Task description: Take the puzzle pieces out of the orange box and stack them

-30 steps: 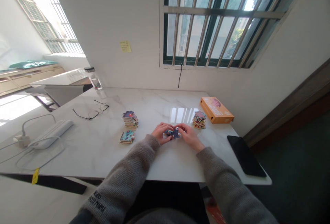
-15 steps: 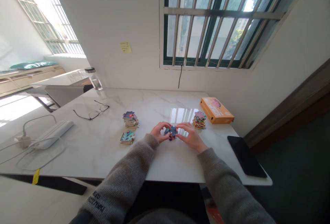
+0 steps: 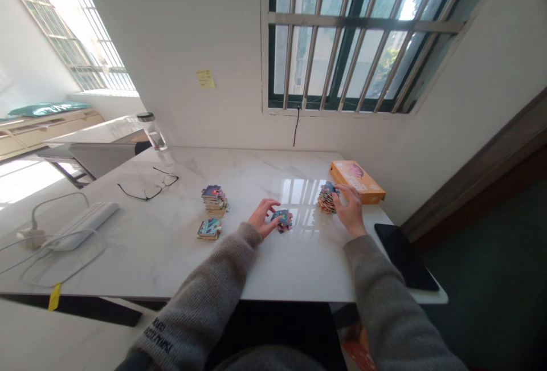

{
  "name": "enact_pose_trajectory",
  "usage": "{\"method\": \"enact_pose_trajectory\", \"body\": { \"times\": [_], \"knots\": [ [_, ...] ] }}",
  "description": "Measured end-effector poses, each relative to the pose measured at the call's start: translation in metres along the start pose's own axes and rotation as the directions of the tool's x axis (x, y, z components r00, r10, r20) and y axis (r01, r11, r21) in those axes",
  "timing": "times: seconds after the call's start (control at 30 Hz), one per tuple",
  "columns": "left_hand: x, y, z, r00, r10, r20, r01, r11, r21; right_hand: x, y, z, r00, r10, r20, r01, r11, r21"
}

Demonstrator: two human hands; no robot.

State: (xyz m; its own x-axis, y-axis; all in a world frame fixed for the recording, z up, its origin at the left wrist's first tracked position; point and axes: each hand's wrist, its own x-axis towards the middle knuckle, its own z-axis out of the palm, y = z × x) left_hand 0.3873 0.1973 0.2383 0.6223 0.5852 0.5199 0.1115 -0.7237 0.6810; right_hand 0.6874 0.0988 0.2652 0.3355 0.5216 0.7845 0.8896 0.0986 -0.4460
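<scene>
A small pile of jigsaw puzzle pieces lies on the table before me. My left hand is beside its left edge, thumb and fingers apart; whether the thumb touches the pile I cannot tell. Farther right, my right hand pinches a blue puzzle piece at the top of the right stack of puzzle pieces. To the left stand a taller stack of pieces and, nearer me, a lower stack with a teal piece on top.
An orange box lies behind my right hand, and a black phone or tablet near the right edge. Glasses, a white power strip with cables and a clear bottle occupy the left side. A wall with a barred window rises behind.
My right hand has moved from the middle pile to the right stack, taking a blue puzzle piece there. My left hand has stayed by the pile. The view has shifted slightly.
</scene>
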Motion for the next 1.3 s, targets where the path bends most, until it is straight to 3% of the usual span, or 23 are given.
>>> {"method": "enact_pose_trajectory", "body": {
  "times": [0.53, 0.63, 0.73, 0.83, 0.9, 0.97, 1.17, 1.3],
  "knots": [
    [0.000, -0.013, 0.004, 1.000, 0.004, -0.011, -0.003, 0.994, 0.106, -0.001, 0.019, 0.006, 0.999, 0.023, 0.048, -0.025, 0.999, 0.029],
    [0.001, -0.016, 0.004, 0.998, 0.058, 0.021, -0.061, 0.981, 0.185, -0.003, 0.007, 0.004, 0.999, -0.012, -0.033, 0.010, 0.998, -0.062],
    [0.001, -0.016, 0.005, 0.993, 0.104, 0.059, -0.114, 0.970, 0.214, -0.012, -0.021, 0.010, 0.995, -0.066, -0.071, 0.059, 0.993, -0.100],
    [0.001, -0.016, 0.006, 0.992, 0.106, 0.073, -0.120, 0.968, 0.221, -0.028, -0.055, 0.024, 0.976, -0.171, 0.134, 0.171, 0.985, 0.012],
    [0.001, -0.016, 0.007, 0.990, 0.097, 0.099, -0.117, 0.967, 0.225, -0.039, -0.073, 0.035, 0.908, -0.261, 0.327, 0.226, 0.964, 0.141],
    [0.001, -0.018, 0.007, 0.988, 0.088, 0.123, -0.114, 0.967, 0.228, -0.047, -0.083, 0.042, 0.842, -0.305, 0.444, 0.218, 0.947, 0.237],
    [0.000, -0.025, 0.011, 0.992, 0.062, 0.109, -0.087, 0.966, 0.245, -0.052, -0.083, 0.044, 0.783, -0.283, 0.554, 0.137, 0.947, 0.290],
    [0.001, -0.025, 0.011, 0.993, 0.083, 0.090, -0.101, 0.969, 0.225, -0.049, -0.080, 0.043, 0.779, -0.280, 0.561, 0.108, 0.942, 0.319]
  ]
}}
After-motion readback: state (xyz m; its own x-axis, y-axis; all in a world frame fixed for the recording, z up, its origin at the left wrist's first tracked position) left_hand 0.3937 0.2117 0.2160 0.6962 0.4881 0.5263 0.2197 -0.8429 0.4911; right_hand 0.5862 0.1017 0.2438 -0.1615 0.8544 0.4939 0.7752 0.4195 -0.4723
